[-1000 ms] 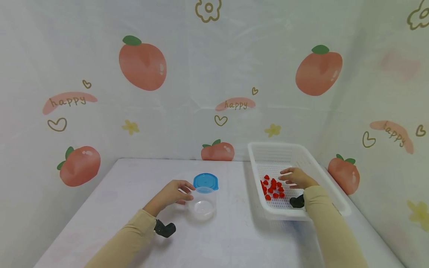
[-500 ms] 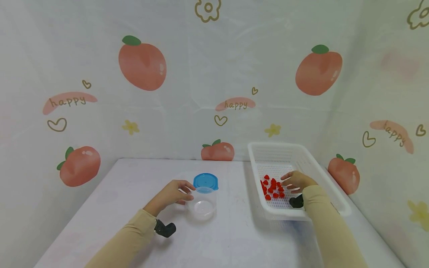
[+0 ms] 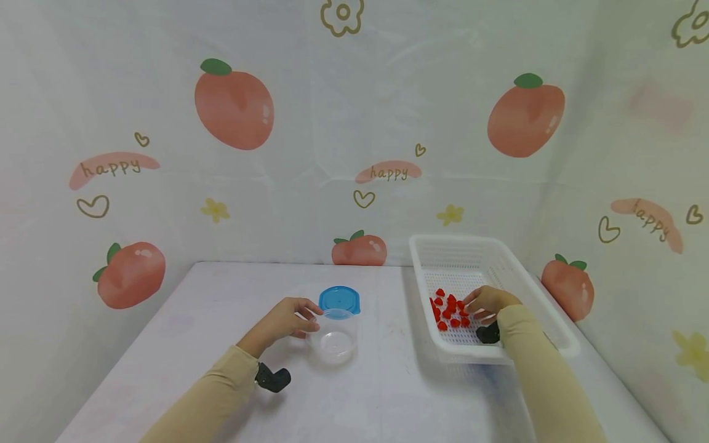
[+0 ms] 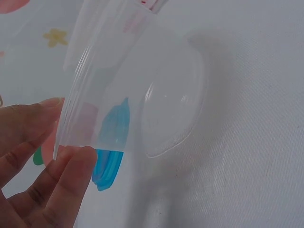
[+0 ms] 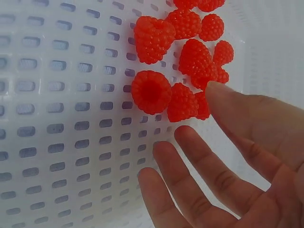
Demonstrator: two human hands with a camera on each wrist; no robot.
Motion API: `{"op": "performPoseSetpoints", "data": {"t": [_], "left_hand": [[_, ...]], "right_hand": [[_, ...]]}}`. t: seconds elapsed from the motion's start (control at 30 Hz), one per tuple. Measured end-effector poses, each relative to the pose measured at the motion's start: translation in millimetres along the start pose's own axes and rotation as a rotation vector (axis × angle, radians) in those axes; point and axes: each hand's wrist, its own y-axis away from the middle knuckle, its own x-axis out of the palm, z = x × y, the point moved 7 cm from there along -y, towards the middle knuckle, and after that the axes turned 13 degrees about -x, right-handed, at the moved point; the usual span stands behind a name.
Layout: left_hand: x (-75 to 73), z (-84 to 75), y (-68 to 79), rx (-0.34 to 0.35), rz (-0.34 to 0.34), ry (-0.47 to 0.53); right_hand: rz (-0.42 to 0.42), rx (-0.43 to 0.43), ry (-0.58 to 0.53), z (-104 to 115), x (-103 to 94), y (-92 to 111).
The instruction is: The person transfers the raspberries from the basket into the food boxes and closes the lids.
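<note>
My left hand (image 3: 282,323) pinches the rim of a clear round plastic tub (image 3: 334,346) on the left half of the table. Up close in the left wrist view, the tub (image 4: 166,90) looks see-through, with fingertips on both sides of its edge. Behind it lies a blue lid (image 3: 339,298). Over at the right, my right hand (image 3: 488,301) reaches down into a white perforated basket (image 3: 437,346) holding several red raspberries (image 3: 451,306). In the right wrist view its fingers are spread, thumb by the raspberries (image 5: 183,102), and nothing is held.
The basket's raised walls surround the right hand. A white cloth (image 3: 382,394) covers the table. Behind it stands a white backdrop (image 3: 310,123) printed with fruit, hearts and flowers. A black wrist camera (image 3: 272,378) sits under the left wrist.
My right hand first drew slightly right, then lowered, bringing its fingers closer to the raspberries. My left hand and the tub have stayed put.
</note>
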Motion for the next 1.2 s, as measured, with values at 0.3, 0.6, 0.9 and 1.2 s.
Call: {"op": "performPoseSetpoints", "data": {"t": [0.3,0.6,0.9,1.2], "left_hand": [[-1.6,-0.2,-0.2,-0.009,-0.009,-0.011],[-1.2,0.5,-0.1,-0.016,0.002,-0.003],[-0.3,3.0,-2.5,-0.013,0.005,0.010],[0.6,0.0,0.2,-0.002,0.007,0.003]], "right_hand": [[0.022,0.012,0.021,2.6,2.4,2.4],[0.030,0.023,0.052,1.3,2.8,1.4],[0.025,0.024,0.108,-5.7,2.8,-3.8],[0.065,0.017,0.236,-0.4,6.4,1.6]]}}
